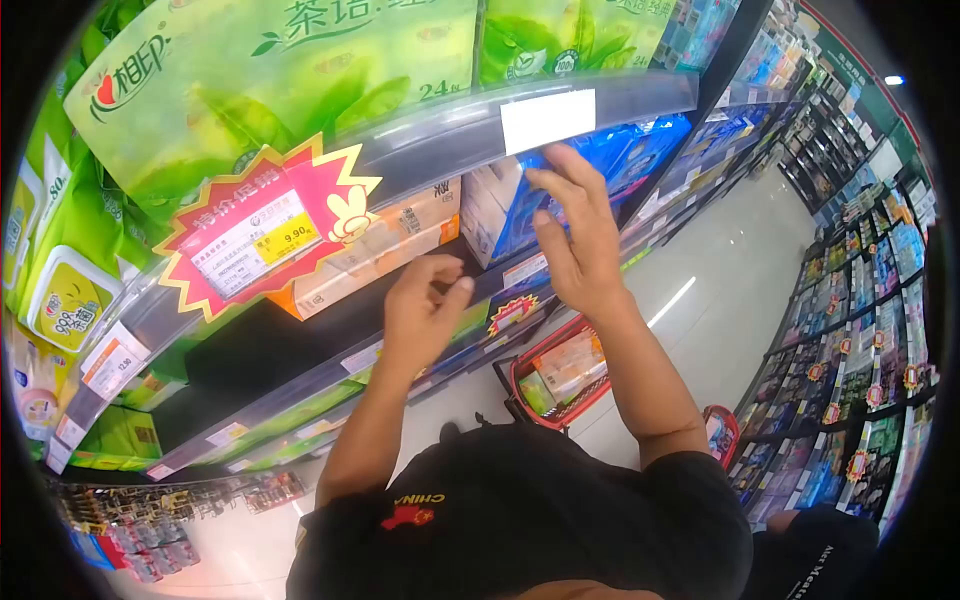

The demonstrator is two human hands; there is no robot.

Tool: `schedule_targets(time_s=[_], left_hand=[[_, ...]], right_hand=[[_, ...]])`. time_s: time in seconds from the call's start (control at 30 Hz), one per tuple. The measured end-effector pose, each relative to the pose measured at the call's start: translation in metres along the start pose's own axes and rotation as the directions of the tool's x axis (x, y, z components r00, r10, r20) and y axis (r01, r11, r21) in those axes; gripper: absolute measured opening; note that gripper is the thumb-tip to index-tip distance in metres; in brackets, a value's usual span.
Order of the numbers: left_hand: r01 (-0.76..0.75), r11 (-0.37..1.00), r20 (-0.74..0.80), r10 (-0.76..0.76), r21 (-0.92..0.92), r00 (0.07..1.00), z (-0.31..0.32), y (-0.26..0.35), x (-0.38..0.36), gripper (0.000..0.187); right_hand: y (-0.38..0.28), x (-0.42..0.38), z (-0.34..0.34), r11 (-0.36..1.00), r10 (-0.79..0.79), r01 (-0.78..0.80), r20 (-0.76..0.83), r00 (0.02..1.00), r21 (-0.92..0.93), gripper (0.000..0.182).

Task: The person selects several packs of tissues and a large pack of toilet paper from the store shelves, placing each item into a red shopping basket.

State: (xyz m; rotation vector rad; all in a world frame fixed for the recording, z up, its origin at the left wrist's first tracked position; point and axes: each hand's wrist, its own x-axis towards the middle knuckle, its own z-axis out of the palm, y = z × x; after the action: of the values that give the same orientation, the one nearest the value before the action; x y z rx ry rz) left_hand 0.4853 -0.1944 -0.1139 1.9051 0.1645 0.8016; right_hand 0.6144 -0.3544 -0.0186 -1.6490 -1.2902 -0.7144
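Note:
My right hand is raised at the shelf front, fingers apart, the fingertips overlapping a blue plastic-wrapped pack in this view. My left hand hovers before the dark shelf board, fingers loosely curled and thumb apart, with nothing in it. Between and behind the hands shows the pale end of the blue-wrapped pack. To the left, an orange-and-white tissue pack lies on the same shelf, partly covered by a red starburst price sign.
Large green tissue packs fill the upper shelf behind a clear price rail. Below me, a red shopping basket holds an orange-and-white pack. Another person's dark-clothed leg is at lower right. Stocked shelves line the aisle's far side.

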Motion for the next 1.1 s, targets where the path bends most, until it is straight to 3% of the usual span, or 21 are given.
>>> schedule_targets(time_s=[0.1, 0.17, 0.2, 0.3, 0.5, 0.6, 0.67, 0.73, 0.83, 0.9, 0.97, 1.0, 1.03, 1.1], left_hand=[[0.105, 0.994, -0.074, -0.103, 0.025, 0.992, -0.025, 0.01, -0.006, 0.023], [0.058, 0.995, -0.171, -0.043, 0.084, 0.984, -0.038, 0.007, -0.009, 0.023], [0.037, 0.993, -0.217, -0.012, 0.112, 0.976, -0.042, 0.006, -0.01, 0.022], [0.031, 0.969, -0.355, 0.06, 0.245, 0.933, -0.055, 0.008, -0.009, 0.022], [-0.038, 0.93, -0.329, 0.168, 0.366, 0.929, -0.068, -0.006, -0.002, 0.024], [-0.03, 0.92, -0.317, 0.166, 0.391, 0.934, -0.067, -0.008, -0.001, 0.026], [-0.014, 0.897, -0.296, 0.16, 0.442, 0.942, -0.065, -0.008, -0.002, 0.027], [-0.006, 0.857, -0.246, 0.155, 0.516, 0.957, -0.064, -0.009, -0.004, 0.029], [-0.041, 0.897, -0.256, 0.169, 0.439, 0.952, -0.058, -0.022, -0.009, 0.028], [0.009, 0.915, -0.265, 0.107, 0.403, 0.958, -0.056, -0.028, -0.01, 0.027], [0.062, 0.941, -0.225, 0.015, 0.333, 0.974, -0.045, -0.025, -0.01, 0.027], [0.071, 0.949, -0.202, -0.008, 0.307, 0.979, -0.04, -0.027, -0.008, 0.027], [0.081, 0.956, -0.18, -0.03, 0.282, 0.983, -0.034, -0.029, -0.006, 0.027], [0.121, 0.951, -0.142, -0.083, 0.285, 0.986, -0.024, -0.041, -0.001, 0.026]], right_hand=[[0.006, -0.002, 0.005, 1.0, -0.028, 0.028, 0.059, 0.998, 0.002, 0.033], [0.007, 0.001, 0.009, 0.995, -0.079, 0.085, 0.09, 0.993, -0.057, 0.035], [0.01, 0.002, 0.011, 0.993, -0.115, 0.113, 0.088, 0.989, 0.028, 0.038], [0.011, -0.009, 0.016, 0.992, -0.096, 0.103, 0.089, 0.991, -0.072, 0.04], [0.011, -0.083, 0.026, 0.981, 0.179, -0.182, 0.057, 0.982, 0.062, 0.037], [0.028, -0.174, 0.039, 0.896, 0.418, -0.435, 0.16, 0.894, 0.092, 0.035], [0.037, -0.248, 0.046, 0.775, 0.595, -0.628, 0.254, 0.763, 0.07, 0.033], [0.046, -0.327, 0.043, 0.475, 0.802, -0.865, 0.485, 0.35, -0.162, 0.034], [0.044, -0.443, 0.026, 0.289, 0.838, -0.878, 0.544, 0.04, -0.382, 0.04], [0.036, -0.501, 0.01, -0.015, 0.874, -0.915, 0.439, -0.208, -0.404, 0.037], [0.027, -0.56, -0.004, -0.428, 0.826, -0.892, 0.34, -0.45, -0.142, 0.033], [0.028, -0.591, -0.01, -0.417, 0.845, -0.906, 0.335, -0.417, -0.075, 0.029], [0.027, -0.606, -0.017, -0.407, 0.845, -0.898, 0.302, -0.441, -0.169, 0.03], [0.024, -0.625, -0.025, -0.376, 0.884, -0.908, 0.224, -0.411, -0.183, 0.03]])
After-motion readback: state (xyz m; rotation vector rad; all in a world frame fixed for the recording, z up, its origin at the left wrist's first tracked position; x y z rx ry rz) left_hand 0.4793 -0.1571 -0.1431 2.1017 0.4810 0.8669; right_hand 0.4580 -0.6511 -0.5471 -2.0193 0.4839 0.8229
